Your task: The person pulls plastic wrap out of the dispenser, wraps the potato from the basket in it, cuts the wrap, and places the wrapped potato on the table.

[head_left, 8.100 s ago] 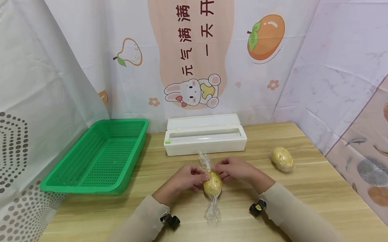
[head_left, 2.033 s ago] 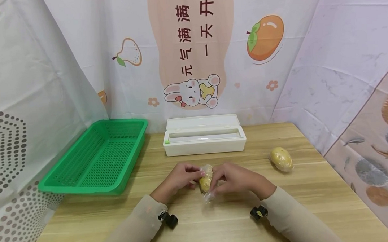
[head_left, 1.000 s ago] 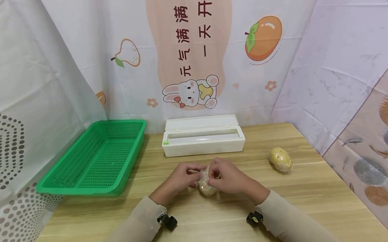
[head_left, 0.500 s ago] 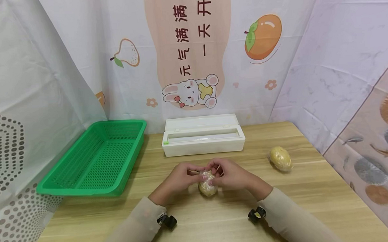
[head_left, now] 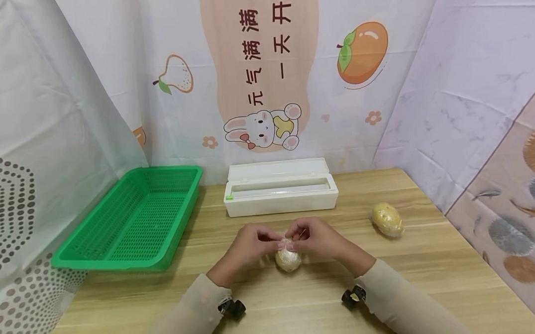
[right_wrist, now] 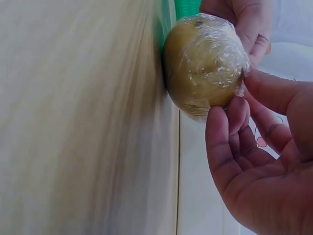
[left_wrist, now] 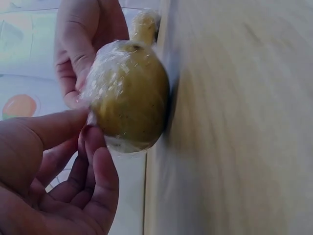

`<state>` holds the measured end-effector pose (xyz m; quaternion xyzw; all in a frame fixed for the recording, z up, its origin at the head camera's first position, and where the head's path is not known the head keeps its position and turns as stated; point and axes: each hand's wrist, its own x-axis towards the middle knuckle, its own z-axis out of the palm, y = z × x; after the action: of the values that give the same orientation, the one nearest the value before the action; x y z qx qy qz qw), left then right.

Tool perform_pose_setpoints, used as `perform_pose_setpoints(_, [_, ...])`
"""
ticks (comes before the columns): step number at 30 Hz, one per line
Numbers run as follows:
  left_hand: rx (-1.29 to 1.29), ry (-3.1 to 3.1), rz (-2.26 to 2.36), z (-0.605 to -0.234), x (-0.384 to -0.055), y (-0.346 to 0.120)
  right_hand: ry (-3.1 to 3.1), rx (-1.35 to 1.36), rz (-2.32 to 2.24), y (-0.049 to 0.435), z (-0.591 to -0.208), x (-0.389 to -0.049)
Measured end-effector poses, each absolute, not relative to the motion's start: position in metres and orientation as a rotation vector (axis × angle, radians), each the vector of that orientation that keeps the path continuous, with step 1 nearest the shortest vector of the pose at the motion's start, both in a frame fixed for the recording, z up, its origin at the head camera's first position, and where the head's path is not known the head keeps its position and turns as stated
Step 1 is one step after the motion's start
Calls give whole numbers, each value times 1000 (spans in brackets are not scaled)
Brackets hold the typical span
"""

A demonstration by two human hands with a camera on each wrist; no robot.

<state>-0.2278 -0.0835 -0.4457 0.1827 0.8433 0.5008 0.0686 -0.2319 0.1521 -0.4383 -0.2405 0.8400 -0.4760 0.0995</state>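
A yellow potato (head_left: 288,261) in clear cling film sits on the wooden table before me, between both hands. My left hand (head_left: 255,243) pinches the film on its upper side with thumb and fingertips. From the other side my right hand (head_left: 315,238) does the same, thumb and curled fingers meeting at the wrap. In the left wrist view the film is bunched and wrinkled over the potato's upper side (left_wrist: 110,73), smoother lower down. The right wrist view shows the potato (right_wrist: 195,68) resting against the table, with a dark spot at one end.
A second wrapped potato (head_left: 386,219) lies at the right. Behind the hands stands a white cling film box (head_left: 281,203) with its lid raised and a roll inside. A green perforated basket (head_left: 174,241) is at the left. Printed curtains enclose the table (head_left: 300,310).
Twisted film tails stuck out at both ends of the potato at first; now they are folded onto it. Over the last second the right hand shifted slightly, fingertips now close to the left's.
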Motion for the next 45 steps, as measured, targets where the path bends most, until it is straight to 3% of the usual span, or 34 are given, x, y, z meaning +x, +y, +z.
perform_pose_setpoints(17, [805,2861,1200,-440,-219,-73,2520,-673,-1392,157,-435,-231])
perform_pose_setpoints(45, [840,2762,1228,-438,-220,-78,2671,-647,-1211,147,-422,-223])
